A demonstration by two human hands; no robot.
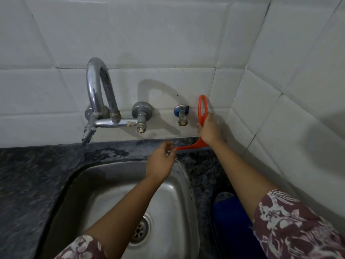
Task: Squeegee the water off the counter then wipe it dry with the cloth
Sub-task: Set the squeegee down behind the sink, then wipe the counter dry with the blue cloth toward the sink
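Right, current state. The right hand [210, 130] is clenched round the orange squeegee [194, 146], gripping the lower part of its loop handle; the top of the loop sticks up above the fist against the tile wall [149, 34]. The handle stands roughly upright. The blade runs left-right along the far strip of counter [28, 174], between the sink [104, 193] and the wall, and its edge looks to be down on the stone. The blade's right part is hidden behind the right wrist.

The left hand [161, 161] reaches over the far right corner of the sink, with thumb and forefinger pinching the left tip of the blade and the other fingers loosely curled.

A wet-looking patch [108, 153] sits on the far counter strip left of the blade, just below the faucet [99, 90]. The faucet is wall-mounted with a tall chrome loop spout. A small angle valve [182, 114] with a blue collar is on the wall just left of the squeegee handle.

The blue cloth [229, 217] lies on the counter right of the sink, near side, under the right forearm and well apart from both hands. It is dark and its detail is hard to make out.

The drain [140, 228] is at the near end of the basin. Patterned maroon sleeves [291, 227] cover both upper arms.
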